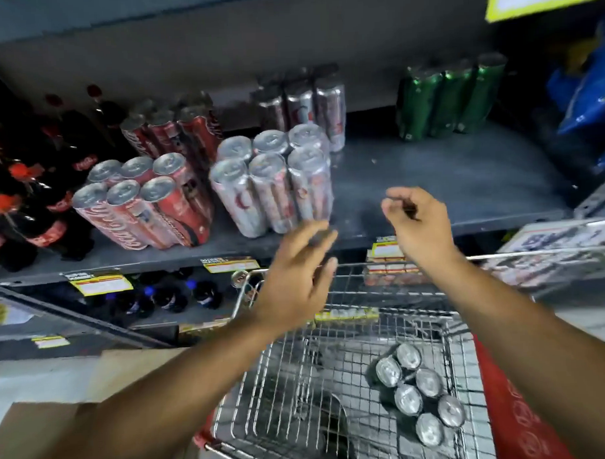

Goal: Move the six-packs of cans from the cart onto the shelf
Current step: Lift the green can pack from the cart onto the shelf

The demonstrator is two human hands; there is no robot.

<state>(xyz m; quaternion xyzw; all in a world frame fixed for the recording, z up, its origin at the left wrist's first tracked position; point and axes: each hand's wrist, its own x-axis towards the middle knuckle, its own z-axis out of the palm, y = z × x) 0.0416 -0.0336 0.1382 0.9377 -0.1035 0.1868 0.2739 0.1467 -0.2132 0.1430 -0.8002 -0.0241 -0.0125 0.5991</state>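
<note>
A silver six-pack stands at the front of the dark shelf, with another silver pack behind it. Two red six-packs stand to its left and a green pack at the back right. One dark six-pack stands upright in the wire cart at its right side. My left hand hovers over the cart's front rim just below the silver pack, fingers apart and empty. My right hand is at the shelf edge, fingers loosely curled, holding nothing.
Dark cola bottles fill the shelf's left end. Blue bags sit at the far right. Price tags line the shelf edge, with more bottles on the lower shelf. Cardboard lies left of the cart.
</note>
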